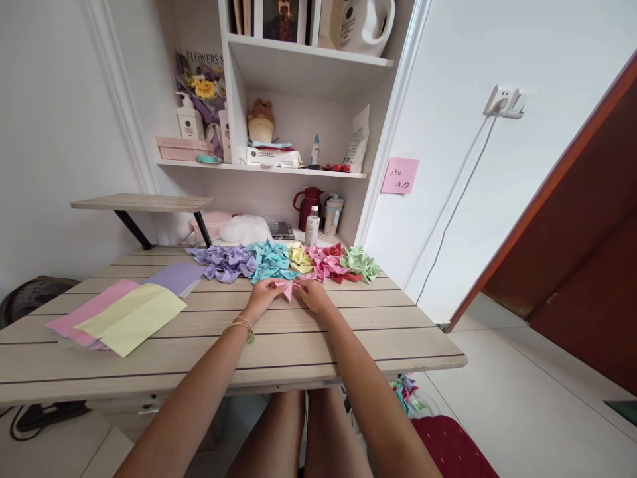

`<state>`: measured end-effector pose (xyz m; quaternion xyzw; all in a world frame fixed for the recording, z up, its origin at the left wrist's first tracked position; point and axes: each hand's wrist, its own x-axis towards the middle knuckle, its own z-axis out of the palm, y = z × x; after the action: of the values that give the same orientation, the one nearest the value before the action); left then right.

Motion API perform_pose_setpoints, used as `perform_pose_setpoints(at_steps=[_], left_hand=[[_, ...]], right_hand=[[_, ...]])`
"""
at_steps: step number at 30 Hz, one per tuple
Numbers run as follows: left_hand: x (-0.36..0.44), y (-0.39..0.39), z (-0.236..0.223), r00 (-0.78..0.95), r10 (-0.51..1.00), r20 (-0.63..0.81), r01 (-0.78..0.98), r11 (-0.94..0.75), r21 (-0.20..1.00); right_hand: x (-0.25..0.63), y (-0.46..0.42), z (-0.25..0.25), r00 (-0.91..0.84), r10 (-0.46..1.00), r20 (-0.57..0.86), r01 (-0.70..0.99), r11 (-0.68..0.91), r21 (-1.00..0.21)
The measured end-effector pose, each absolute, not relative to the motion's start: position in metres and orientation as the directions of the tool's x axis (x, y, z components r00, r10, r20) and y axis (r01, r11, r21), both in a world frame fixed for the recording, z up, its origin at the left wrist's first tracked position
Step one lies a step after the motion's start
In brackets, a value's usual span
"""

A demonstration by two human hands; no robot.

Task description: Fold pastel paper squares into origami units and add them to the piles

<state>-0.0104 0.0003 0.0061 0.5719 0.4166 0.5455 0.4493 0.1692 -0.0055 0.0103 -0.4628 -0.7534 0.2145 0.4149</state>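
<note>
Your hands grasp a pink folded paper piece [287, 289]
Left hand [263, 297] and right hand [310, 293] pinch opposite sides.

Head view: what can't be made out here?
All in the head view:
- pink folded paper: ends hidden by left hand and right hand
- framed picture: top cut off by upper edge
- dark red item: cut off by bottom edge
- colored papers: partly behind tabletop
- pump bottle: label print too small
</note>
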Motion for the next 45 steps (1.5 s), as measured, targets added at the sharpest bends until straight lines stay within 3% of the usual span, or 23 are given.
perform_pose_setpoints(at_steps=[9, 16, 25, 45], left_hand=[[-0.008, -0.001, 0.006, 0.108, 0.967, 0.231, -0.132, -0.216, 0.967], [-0.005, -0.004, 0.007, 0.100, 0.965, 0.243, -0.111, -0.232, 0.966], [-0.004, -0.003, 0.006, 0.113, 0.959, 0.258, -0.087, -0.250, 0.964], [-0.005, 0.000, 0.004, 0.113, 0.960, 0.256, -0.044, -0.253, 0.967]], right_hand=[[0.163, -0.006, 0.009, -0.158, 0.863, 0.481, 0.484, 0.492, -0.724], [0.162, -0.006, 0.010, -0.157, 0.873, 0.463, 0.497, 0.475, -0.727], [0.162, -0.008, 0.011, -0.189, 0.856, 0.481, 0.621, 0.484, -0.616], [0.155, -0.014, 0.013, -0.101, 0.856, 0.507, 0.592, 0.462, -0.660]])
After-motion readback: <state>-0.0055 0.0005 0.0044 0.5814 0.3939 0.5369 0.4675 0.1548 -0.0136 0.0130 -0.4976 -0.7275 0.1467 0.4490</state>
